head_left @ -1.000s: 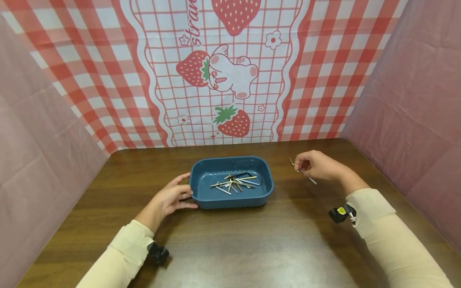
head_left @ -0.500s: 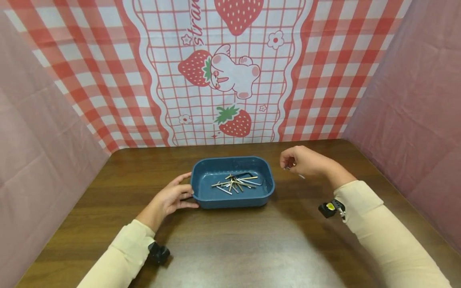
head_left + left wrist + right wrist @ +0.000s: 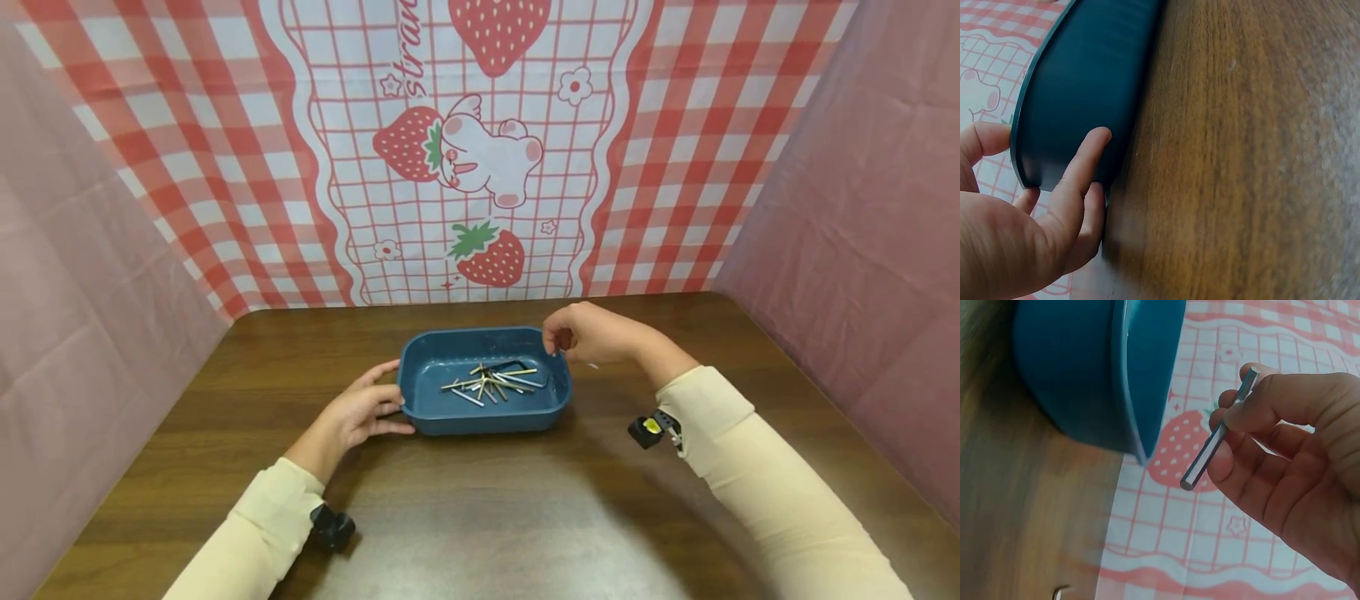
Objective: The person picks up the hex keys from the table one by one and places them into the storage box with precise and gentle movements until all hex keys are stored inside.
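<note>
A blue plastic tub stands on the table with several hex keys in it, silver, brass-coloured and black. At its left end, my left hand holds the tub by the rim and outer wall. In the left wrist view, the fingers of that hand lie against the tub's side. My right hand is at the tub's right end, near the rim. Between its thumb and fingers it pinches a silver hex key; the fingers hide part of it.
A small bent metal piece lies on the wooden table, at the lower edge of the right wrist view. Behind the table hangs a red-and-white strawberry cloth. Pink cloths close off both sides.
My right hand has moved left with the silver hex key, from the table's right side to the tub's right rim. The left hand and the tub stay in place.
</note>
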`<state>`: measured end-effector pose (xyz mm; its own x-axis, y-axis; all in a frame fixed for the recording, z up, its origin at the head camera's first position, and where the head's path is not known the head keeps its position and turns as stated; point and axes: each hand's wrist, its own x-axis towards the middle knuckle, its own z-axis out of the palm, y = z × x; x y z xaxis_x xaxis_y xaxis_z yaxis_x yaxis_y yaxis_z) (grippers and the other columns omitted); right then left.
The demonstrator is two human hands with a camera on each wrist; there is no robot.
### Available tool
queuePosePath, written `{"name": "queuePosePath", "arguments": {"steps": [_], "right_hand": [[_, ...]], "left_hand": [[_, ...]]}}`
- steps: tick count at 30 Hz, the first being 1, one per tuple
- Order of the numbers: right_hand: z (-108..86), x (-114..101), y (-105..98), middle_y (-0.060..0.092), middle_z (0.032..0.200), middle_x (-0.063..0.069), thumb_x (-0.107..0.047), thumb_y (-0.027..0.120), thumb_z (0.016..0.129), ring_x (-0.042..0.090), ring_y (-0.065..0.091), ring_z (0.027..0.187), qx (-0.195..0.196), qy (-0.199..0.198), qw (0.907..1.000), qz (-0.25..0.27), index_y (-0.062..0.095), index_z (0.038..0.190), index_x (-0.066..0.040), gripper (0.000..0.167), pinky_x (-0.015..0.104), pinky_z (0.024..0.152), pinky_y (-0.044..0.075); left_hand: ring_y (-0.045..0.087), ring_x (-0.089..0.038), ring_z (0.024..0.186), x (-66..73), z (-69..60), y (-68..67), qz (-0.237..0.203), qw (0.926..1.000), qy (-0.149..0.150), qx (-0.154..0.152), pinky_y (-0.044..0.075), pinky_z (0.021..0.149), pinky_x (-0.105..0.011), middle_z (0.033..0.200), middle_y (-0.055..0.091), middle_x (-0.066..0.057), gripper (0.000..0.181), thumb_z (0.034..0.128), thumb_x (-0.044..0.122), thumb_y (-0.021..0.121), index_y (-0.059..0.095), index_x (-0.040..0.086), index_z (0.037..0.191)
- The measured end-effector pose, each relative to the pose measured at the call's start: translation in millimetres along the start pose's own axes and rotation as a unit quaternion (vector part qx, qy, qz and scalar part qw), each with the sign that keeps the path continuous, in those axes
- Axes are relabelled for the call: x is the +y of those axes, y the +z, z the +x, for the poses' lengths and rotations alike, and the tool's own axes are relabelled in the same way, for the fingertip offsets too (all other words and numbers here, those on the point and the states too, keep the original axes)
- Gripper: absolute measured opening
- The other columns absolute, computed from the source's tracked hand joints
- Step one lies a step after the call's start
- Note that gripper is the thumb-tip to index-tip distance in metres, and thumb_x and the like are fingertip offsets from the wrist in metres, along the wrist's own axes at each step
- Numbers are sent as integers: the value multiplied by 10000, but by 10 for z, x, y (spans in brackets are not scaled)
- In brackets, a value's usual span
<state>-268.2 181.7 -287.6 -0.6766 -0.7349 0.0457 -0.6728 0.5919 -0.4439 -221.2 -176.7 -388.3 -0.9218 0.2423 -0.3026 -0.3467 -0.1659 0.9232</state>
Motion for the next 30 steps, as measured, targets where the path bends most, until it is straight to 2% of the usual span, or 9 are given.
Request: {"name": "queuePosePath", "arguments": {"steps": [7,15,25,30], "right_hand": [[249,-149,29,574,725,8,141,627,742,156,501,665,-407,79,9990,-151,637,788,-135,280,271,534,446],[570,-266,101,552,707,-19,161,606,713,138,481,648,-842,-254,9957,-297,636,765,-90,258,244,528,410],[897,-424,181,545,694,-25,155,614,695,132,480,646,-1148,-333,9915,-516,629,739,-90,249,239,527,399],[1035,-489,196,541,703,-16,166,604,690,122,472,641,-1227,-503,9908,-260,627,757,-75,252,231,527,395]], "left_hand": [[598,-282,948,-13,-1,3,25,10000,-11,5,560,790,-562,1108,515,-205,791,803,-67,497,250,127,1528],[599,-297,961,-32,3,-10,-5,10000,-40,77,564,781,-557,1138,515,-219,789,789,-72,496,276,139,1518],[596,-281,952,-6,-5,-3,60,9999,29,-101,561,796,-553,1166,485,-232,804,789,-68,493,241,121,1529],[600,-273,932,3,-5,-1,46,9999,46,-109,561,794,-556,1082,518,-193,802,792,-68,493,235,119,1529]]}}
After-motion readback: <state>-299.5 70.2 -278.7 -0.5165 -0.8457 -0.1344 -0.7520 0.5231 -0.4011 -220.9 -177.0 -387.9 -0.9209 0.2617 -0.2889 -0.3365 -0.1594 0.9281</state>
